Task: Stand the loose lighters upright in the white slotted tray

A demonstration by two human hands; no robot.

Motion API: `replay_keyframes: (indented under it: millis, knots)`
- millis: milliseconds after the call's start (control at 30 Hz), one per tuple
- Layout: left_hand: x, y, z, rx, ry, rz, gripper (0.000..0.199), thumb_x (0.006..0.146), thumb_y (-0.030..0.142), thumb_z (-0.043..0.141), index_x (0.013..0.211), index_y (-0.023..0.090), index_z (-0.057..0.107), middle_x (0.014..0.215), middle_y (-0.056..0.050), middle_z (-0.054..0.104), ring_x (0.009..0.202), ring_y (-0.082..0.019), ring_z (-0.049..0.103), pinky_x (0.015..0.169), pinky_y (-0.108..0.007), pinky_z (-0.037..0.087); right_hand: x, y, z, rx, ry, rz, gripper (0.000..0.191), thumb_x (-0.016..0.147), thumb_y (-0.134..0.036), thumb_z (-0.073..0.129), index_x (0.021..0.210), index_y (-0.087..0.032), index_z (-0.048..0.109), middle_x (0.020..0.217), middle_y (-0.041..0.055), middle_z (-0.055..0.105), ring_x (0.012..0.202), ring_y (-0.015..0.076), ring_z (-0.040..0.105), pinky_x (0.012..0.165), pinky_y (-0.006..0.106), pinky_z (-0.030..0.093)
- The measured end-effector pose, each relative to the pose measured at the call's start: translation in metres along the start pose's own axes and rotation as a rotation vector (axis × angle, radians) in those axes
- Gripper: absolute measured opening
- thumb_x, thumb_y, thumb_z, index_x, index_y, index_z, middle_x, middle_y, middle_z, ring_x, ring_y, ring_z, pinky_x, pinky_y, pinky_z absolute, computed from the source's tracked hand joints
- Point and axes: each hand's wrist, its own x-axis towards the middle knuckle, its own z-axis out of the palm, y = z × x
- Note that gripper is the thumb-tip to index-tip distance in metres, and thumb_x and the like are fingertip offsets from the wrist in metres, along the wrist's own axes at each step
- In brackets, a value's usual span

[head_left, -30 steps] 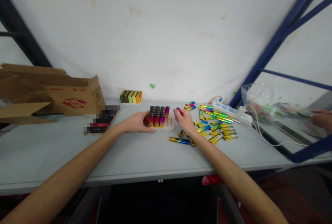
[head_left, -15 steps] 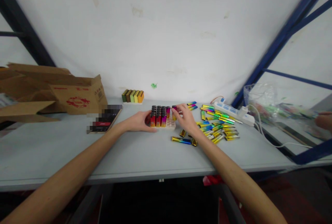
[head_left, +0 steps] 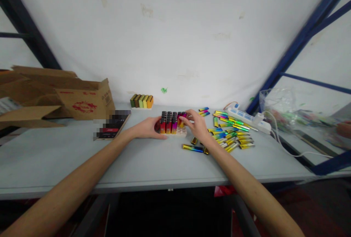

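Lighters (head_left: pixel 168 125) shade red, purple and orange under black tops; loose sleeves (head_left: pixel 231 140) shine gold, green and blue; cardboard box (head_left: pixel 85 101) is brown with red print.

Even indoor light, soft focus, wide-angle stretching at edges

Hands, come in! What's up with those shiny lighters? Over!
Left hand cupped round upright lighters. Right hand pinching purple-topped lighter over white tray. Loose shiny cases close beside right wrist. Over.
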Motion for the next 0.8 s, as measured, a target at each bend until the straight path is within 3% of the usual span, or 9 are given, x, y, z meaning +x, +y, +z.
replay_keyframes:
  millis: [300,533,800]
  knots:
    - [0.0001,-0.0023,-0.0001,0.024,0.003,0.015,0.080,0.064,0.068,0.076,0.121,0.015,0.058,0.106,-0.009,0.073,0.089,-0.027,0.066,0.073,-0.032,0.048,-0.0013,0.0029,0.0048,0.021,-0.002,-0.037,0.031,0.093,-0.049,0.064,0.103,-0.020,0.067,0.083,0.0040,0.070,0.071,0.0168,0.067,0.069,0.029,0.059]
    - [0.0004,-0.0038,0.0007,0.024,0.011,0.023,0.078,0.064,0.068,0.077,0.119,0.016,0.059,0.107,-0.008,0.073,0.091,-0.027,0.067,0.075,-0.032,0.049,-0.0005,0.0051,0.0034,0.059,-0.043,-0.055,0.034,0.093,-0.051,0.064,0.108,-0.020,0.068,0.094,0.0067,0.069,0.071,0.0158,0.068,0.066,0.029,0.061]
    - [-0.0001,-0.0014,-0.0005,0.014,0.004,0.023,0.079,0.063,0.068,0.077,0.120,0.016,0.058,0.106,-0.008,0.073,0.090,-0.027,0.067,0.075,-0.032,0.049,0.0004,0.0053,0.0019,0.083,-0.085,0.047,0.038,0.089,-0.056,0.066,0.100,-0.021,0.060,0.084,0.0034,0.071,0.069,0.0161,0.069,0.063,0.028,0.057]
